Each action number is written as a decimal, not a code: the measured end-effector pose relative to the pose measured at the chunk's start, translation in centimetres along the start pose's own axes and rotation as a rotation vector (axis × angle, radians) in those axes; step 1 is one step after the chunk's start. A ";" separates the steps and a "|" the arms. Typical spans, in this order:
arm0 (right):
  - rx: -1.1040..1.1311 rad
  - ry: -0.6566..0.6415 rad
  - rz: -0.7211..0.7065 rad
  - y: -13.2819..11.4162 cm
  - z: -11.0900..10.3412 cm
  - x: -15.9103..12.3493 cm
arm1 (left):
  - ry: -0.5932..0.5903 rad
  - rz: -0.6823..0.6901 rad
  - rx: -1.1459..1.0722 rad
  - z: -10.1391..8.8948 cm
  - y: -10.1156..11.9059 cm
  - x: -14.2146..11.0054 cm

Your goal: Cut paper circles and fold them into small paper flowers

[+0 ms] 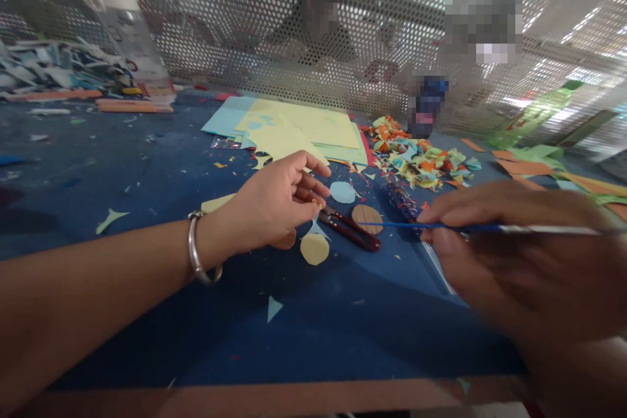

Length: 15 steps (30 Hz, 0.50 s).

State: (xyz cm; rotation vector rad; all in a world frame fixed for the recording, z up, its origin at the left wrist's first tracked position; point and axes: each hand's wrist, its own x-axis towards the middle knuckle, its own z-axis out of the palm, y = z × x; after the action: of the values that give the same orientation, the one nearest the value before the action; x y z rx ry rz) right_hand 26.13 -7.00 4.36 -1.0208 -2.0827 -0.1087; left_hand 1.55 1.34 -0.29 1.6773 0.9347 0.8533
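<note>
My left hand (274, 206), with a silver bangle on its wrist, hovers over the blue table surface (147, 176). Its fingers are curled loosely around a small light blue paper scrap (317, 227). Just right of it lie red-handled scissors (351, 230), a yellow paper circle (314, 249), a light blue circle (341, 192) and a brown circle (367, 217). My right hand (509, 255) is blurred and close to the camera. It grips a thin blue-handled brush (441, 226) that points left toward the circles.
Yellow and light blue paper sheets (294, 127) lie at the back centre. A heap of coloured paper cuttings (424, 160) sits to their right. A clear bottle (122, 26) stands back left by a perforated metal screen (343, 46). People sit behind the screen.
</note>
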 end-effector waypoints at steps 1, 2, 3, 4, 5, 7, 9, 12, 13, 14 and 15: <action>-0.056 0.032 0.018 0.2 0.1 0.0 | -0.008 -0.014 0.061 -0.5 -0.3 0.3; -0.093 0.039 0.026 0.5 0.2 -0.1 | -0.022 -0.030 0.122 -0.9 -0.6 0.6; -0.103 0.012 0.044 0.8 0.4 0.0 | -0.036 -0.042 0.178 -1.3 -0.7 0.7; -0.093 -0.035 0.083 1.0 0.5 0.0 | -0.053 -0.052 0.227 -1.6 -0.8 0.8; -0.075 -0.098 0.129 1.3 0.6 0.2 | -0.070 -0.060 0.272 -1.8 -0.7 0.8; -0.049 -0.198 0.235 1.7 0.7 0.5 | -0.098 -0.079 0.355 -2.0 -0.2 0.6; -0.043 -0.237 0.317 2.1 0.7 0.9 | -0.103 -0.089 0.443 -2.2 0.6 0.4; -0.035 -0.264 0.375 2.5 0.7 1.2 | -0.073 -0.040 0.575 -2.5 1.7 0.6; -0.032 -0.280 0.388 2.6 0.6 1.2 | -0.059 -0.016 0.618 -2.6 2.1 0.8; -0.031 -0.302 0.399 2.8 0.6 1.2 | -0.046 0.006 0.656 -2.7 2.3 1.0; -0.039 -0.333 0.407 3.0 0.7 1.1 | -0.036 0.027 0.689 -2.7 2.5 1.2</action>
State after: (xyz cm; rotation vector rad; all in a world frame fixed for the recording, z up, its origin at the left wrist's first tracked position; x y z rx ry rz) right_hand 27.45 -4.02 3.91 -1.5504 -2.1178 0.2420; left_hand 0.22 2.98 2.92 2.2794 1.2739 0.5367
